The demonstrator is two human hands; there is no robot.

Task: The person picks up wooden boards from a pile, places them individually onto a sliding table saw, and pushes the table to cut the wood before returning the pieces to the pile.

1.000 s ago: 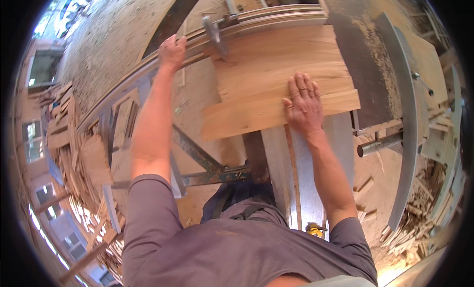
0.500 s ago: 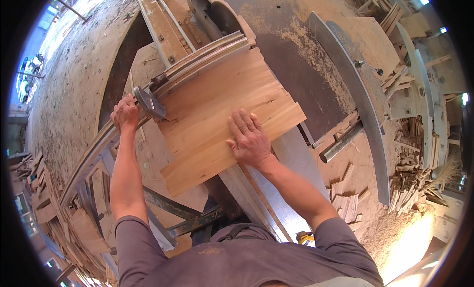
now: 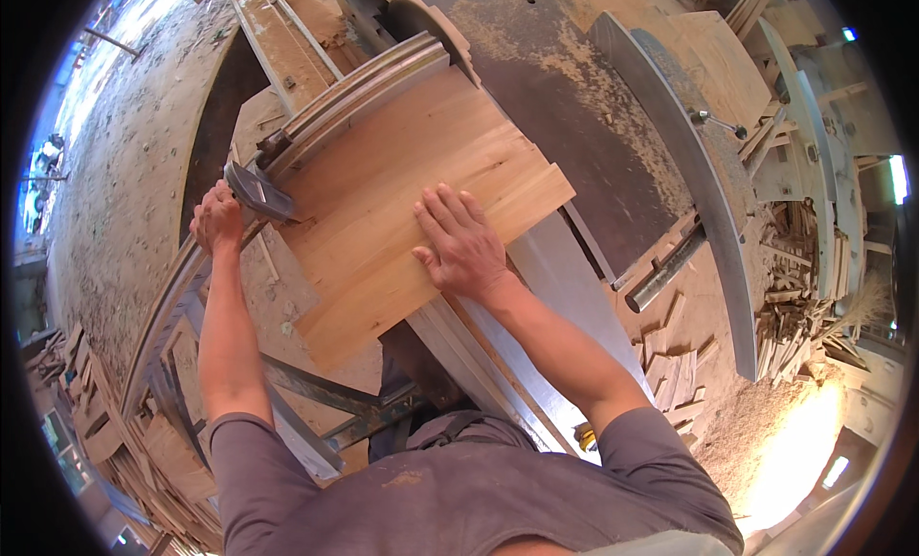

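Right hand flat, fingers spread, pinning pale rectangular wooden board against curved grey metal fence; left hand clenched around dark metal handle, steadying.

Open room over the dark, sawdust-strewn table right of the wooden panel. Blocked farther right by the long curved metal guard and a metal bar. Hemmed in on the left by the curved fence rail and a grey clamp lever. Cluttered with wood offcuts below.
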